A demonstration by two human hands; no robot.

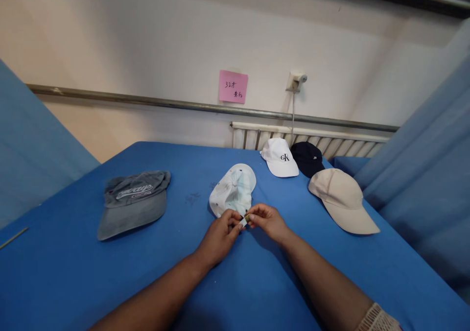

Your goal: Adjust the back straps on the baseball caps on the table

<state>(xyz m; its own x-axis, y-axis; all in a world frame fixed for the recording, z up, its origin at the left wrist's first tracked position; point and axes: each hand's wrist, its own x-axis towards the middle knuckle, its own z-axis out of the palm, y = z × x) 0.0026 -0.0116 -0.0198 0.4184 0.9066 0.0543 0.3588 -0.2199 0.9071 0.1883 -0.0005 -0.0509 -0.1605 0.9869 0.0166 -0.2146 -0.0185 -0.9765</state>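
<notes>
A white cap (233, 189) lies on the blue table (73, 272) in the middle, its back strap toward me. My left hand (220, 235) and my right hand (268, 221) meet at the near edge of the cap. Both pinch the cap's back strap (244, 219) between thumb and fingers, with a small metal buckle showing between them.
A grey cap (134, 203) lies to the left. A white cap with black letters (279, 157), a dark navy cap (307, 158) and a beige cap (343, 200) lie at the right back. A radiator (330, 142) stands behind; blue cloth walls (422, 174) flank the table.
</notes>
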